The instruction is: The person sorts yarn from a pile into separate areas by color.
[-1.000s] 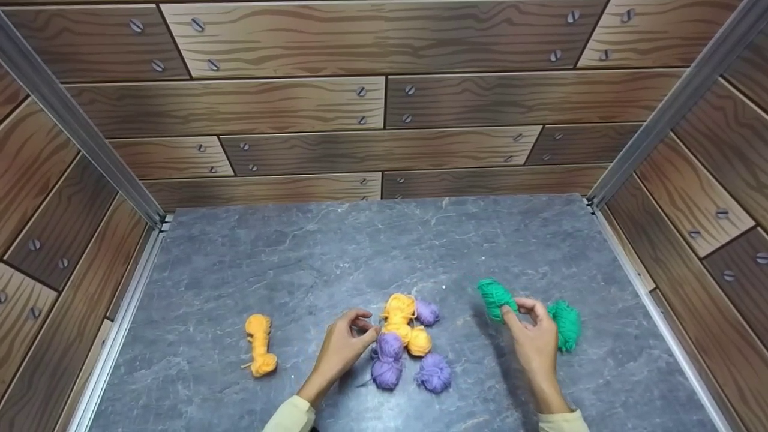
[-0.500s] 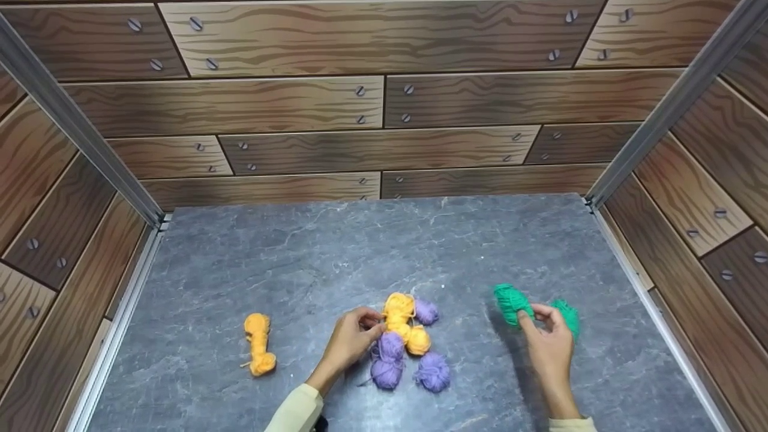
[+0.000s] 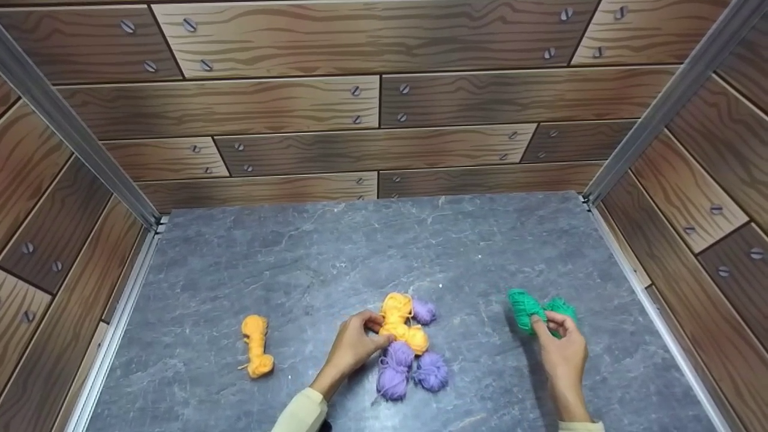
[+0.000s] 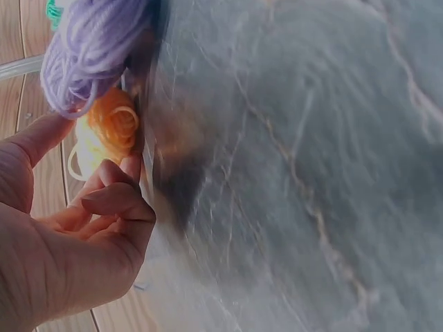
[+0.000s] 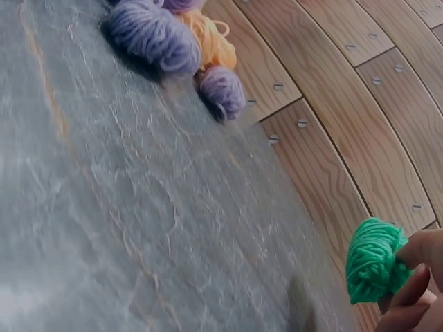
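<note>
In the head view, my left hand (image 3: 354, 345) is at the left side of an orange yarn skein (image 3: 396, 312) in the central cluster, its thumb and curled fingers pinching the edge. The thumb also lies against a purple yarn skein (image 4: 93, 52) in the left wrist view. Further right, my right hand (image 3: 563, 348) holds a green yarn skein (image 3: 524, 309) above the table, between thumb and fingers; the right wrist view shows this skein (image 5: 376, 259) too. A second green skein (image 3: 561, 307) lies behind that hand, partly hidden.
Another purple skein (image 3: 431, 371) lies at the front of the cluster, and a small purple one (image 3: 424, 311) at its back right. A separate orange skein (image 3: 257, 347) rests at left on the grey marbled table (image 3: 336, 252). Wood-patterned walls (image 3: 300, 102) enclose three sides.
My right hand has carried the green skein rightward, close to the other green one. The left hand has moved in against the orange skein, and the front-left purple skein has shifted right and nearer.
</note>
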The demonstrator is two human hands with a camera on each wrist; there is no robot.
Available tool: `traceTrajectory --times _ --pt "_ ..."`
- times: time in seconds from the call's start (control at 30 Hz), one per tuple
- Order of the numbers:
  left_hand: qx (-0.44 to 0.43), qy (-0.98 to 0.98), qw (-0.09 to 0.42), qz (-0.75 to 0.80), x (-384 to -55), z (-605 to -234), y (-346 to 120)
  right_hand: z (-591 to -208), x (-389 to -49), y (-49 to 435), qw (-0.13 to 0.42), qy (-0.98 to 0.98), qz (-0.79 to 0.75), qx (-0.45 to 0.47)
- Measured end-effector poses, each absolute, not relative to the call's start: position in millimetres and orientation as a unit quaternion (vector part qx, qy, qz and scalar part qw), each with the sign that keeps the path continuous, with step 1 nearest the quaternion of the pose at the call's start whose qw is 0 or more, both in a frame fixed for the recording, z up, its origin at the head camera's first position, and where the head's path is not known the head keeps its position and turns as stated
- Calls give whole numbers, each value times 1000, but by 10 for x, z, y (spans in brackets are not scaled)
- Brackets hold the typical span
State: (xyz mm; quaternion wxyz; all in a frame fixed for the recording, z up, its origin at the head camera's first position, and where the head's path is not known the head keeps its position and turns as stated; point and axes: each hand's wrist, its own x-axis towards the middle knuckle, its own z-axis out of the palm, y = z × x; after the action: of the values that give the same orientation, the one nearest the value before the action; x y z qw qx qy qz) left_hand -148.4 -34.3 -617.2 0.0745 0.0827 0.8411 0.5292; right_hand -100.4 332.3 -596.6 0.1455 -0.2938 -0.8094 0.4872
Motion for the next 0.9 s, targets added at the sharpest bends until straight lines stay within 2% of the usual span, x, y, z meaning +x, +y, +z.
traceTrajectory --times 0.27,0.5,0.73,0.9 --pt "62 845 61 528 -1463 -6210 -310 -6028 -996 3431 140 -802 488 -315" --pt "43 852 30 521 -1456 -6224 -284 -6042 -1004 3522 99 -803 484 -335" --pt "42 848 52 526 -1420 -6187 -272 -6060 -989 3573 83 -815 456 -347" --pt "48 841 40 537 -1420 -6172 -229 -6083 -949 3600 76 -841 406 -350"
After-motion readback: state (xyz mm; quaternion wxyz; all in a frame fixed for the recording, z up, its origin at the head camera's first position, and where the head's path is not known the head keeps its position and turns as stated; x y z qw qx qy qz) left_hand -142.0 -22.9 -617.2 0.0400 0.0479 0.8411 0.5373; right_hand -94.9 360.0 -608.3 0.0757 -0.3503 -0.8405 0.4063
